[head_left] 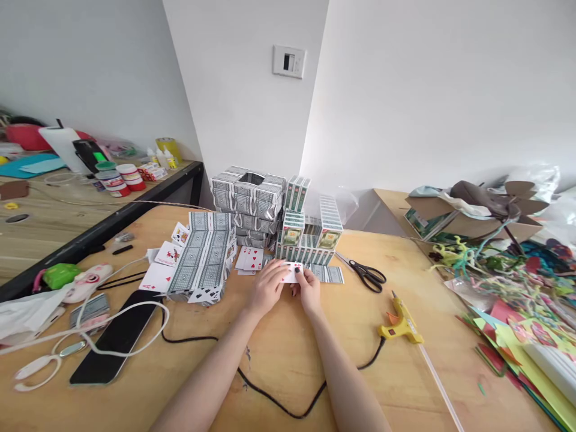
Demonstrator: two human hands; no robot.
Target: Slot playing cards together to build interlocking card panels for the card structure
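A playing card with red pips (291,273) is held between my two hands above the wooden table (360,396). My left hand (266,289) lies over the card's left end, fingers pressed together on it. On the other end, my right hand (308,289) pinches the card with thumb on top. Just beyond them stand green card boxes (331,225) in stacked rows, and face-down cards (333,275) lie at their foot. Left of my hands, face-up heart cards (249,259) rest beside a folded structure of patterned cards (198,255).
A hollow block of cards (247,201) stands behind. Black scissors (368,276) and a yellow glue gun (400,324) lie right, its black cord (288,411) crossing under my forearms. A phone (117,339) and white cable lie left. Coloured paper and yarn (490,270) cover the right side.
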